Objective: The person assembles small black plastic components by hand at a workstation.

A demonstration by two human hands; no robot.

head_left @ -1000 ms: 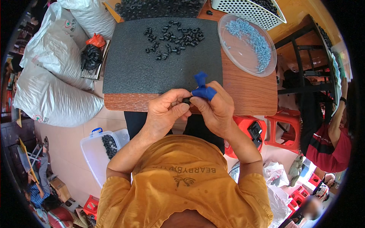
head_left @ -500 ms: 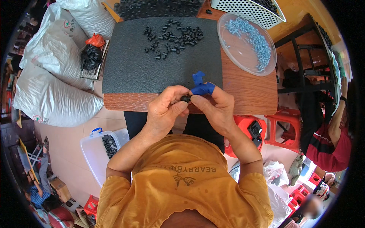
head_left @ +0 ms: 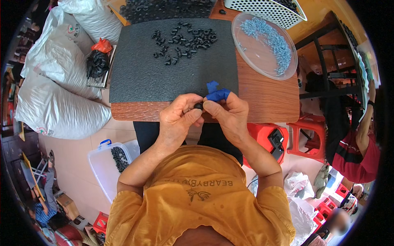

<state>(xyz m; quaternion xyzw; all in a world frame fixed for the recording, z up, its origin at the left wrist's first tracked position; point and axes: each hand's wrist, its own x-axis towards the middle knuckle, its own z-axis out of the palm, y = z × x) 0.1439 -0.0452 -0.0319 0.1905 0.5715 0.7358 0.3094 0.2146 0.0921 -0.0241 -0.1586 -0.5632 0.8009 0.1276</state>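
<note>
Between my two hands, over the table's near edge, is a small round black part [head_left: 198,105]. My left hand [head_left: 179,114] is closed, pinching the part between thumb and fingers. Thumb and index of my right hand [head_left: 228,111] press together against the part's right side; anything tiny inside that pinch is hidden. Blue tape [head_left: 217,94] wraps my right index finger, with a loose end sticking up. Beyond my hands, many small black parts [head_left: 184,40] lie scattered on a dark textured mat [head_left: 143,78].
A round clear tray [head_left: 256,53] of small pale-blue pieces sits at the table's right. Behind it stands a white perforated basket [head_left: 262,10]. White sacks [head_left: 61,104] fill the left. A clear bin [head_left: 98,164] with black parts and red stools [head_left: 308,137] stand on the floor.
Both hands keep their pinch on the black part, with my right hand shifted slightly left. The rest of the view has shifted only a little.
</note>
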